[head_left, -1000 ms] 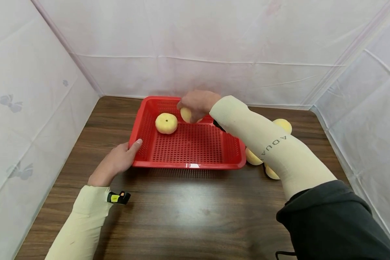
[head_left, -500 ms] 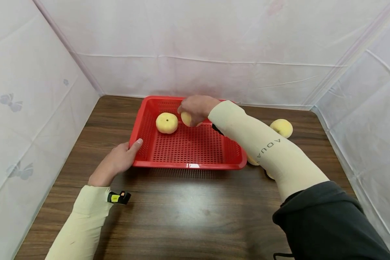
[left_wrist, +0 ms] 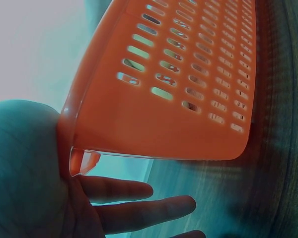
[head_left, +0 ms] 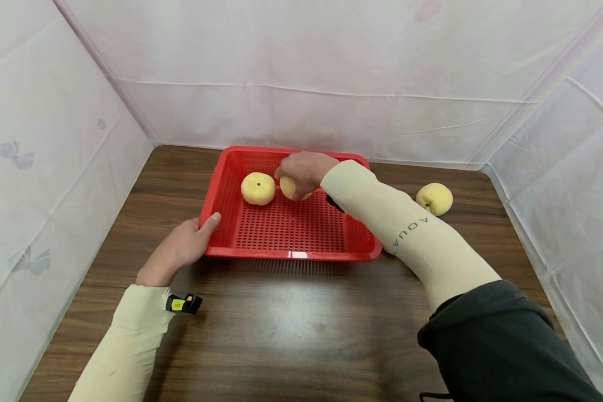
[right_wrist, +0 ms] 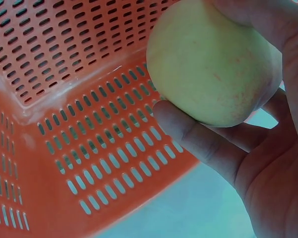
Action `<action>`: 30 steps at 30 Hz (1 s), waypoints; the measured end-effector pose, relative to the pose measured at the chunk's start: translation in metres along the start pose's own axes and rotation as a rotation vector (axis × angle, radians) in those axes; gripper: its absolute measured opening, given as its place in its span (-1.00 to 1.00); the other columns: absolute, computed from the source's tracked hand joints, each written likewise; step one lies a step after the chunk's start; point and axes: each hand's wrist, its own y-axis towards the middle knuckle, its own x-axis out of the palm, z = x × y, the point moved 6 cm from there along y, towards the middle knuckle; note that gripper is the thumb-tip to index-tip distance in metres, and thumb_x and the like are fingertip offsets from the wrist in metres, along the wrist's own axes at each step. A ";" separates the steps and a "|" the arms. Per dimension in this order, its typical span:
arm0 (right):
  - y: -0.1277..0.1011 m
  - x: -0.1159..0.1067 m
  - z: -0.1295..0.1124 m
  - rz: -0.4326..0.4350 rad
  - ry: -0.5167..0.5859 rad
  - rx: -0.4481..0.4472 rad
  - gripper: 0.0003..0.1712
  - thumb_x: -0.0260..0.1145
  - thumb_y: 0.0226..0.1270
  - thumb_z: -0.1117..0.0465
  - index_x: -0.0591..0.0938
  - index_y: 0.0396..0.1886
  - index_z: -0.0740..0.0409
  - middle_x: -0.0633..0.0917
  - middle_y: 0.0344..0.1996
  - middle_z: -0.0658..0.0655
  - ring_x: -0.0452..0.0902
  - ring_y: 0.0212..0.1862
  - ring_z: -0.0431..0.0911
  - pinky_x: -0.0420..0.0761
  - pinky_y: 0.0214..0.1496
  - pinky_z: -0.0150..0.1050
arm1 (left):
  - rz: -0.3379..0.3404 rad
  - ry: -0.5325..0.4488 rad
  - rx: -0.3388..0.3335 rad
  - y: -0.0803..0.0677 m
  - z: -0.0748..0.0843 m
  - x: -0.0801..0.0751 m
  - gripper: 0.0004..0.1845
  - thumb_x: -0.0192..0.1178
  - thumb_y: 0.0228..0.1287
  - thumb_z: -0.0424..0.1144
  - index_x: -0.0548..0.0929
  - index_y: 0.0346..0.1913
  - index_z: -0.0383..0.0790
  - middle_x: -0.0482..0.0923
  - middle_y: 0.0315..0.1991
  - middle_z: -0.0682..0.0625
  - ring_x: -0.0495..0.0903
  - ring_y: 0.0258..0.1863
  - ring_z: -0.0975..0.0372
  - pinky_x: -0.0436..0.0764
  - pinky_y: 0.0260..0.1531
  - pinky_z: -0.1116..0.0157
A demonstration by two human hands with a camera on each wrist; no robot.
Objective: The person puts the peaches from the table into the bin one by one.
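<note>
Peach [head_left: 288,187] held over red basket [head_left: 291,254]

Left hand [head_left: 181,248] low at the near left, fingers straight [left_wrist: 139,206], thumb up and forward (forearm in a pale sleeve). Right hand [head_left: 304,170] reached far forward across the middle, palm down, fingers curled [right_wrist: 203,141], forearm slanting back to the near right.

"AQUA" printed on right forearm sleeve [head_left: 407,234]. Yellow tag at left wrist [head_left: 178,304]: illegible.
</note>
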 end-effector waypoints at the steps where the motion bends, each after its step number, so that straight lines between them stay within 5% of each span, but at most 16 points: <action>1: 0.001 0.000 0.000 0.000 -0.002 -0.002 -0.35 0.47 0.27 0.11 0.57 0.37 -0.01 0.63 0.21 0.09 0.52 0.15 0.00 0.56 0.25 -0.05 | 0.000 0.000 0.000 0.000 0.000 0.000 -0.22 -0.33 0.59 0.37 0.54 0.05 -0.33 0.60 -0.28 -0.15 0.49 -0.33 0.10 0.42 -0.33 0.21; 9: 0.005 0.009 0.000 -0.012 -0.003 -0.009 -0.47 0.47 0.28 0.12 0.62 0.26 -0.05 0.65 0.14 0.08 0.50 0.10 0.00 0.55 0.22 -0.06 | -0.006 -0.006 -0.005 -0.001 -0.001 0.002 -0.29 -0.28 0.62 0.30 0.53 0.09 -0.32 0.61 -0.25 -0.16 0.51 -0.31 0.10 0.43 -0.32 0.21; 30: 0.014 0.022 0.001 -0.041 -0.005 0.016 -0.25 0.52 0.29 0.07 0.50 0.47 -0.05 0.60 0.31 0.10 0.52 0.26 0.01 0.53 0.36 -0.04 | 0.001 -0.015 -0.010 -0.002 -0.003 0.002 -0.28 -0.28 0.63 0.30 0.54 0.10 -0.33 0.62 -0.26 -0.16 0.50 -0.33 0.10 0.42 -0.32 0.21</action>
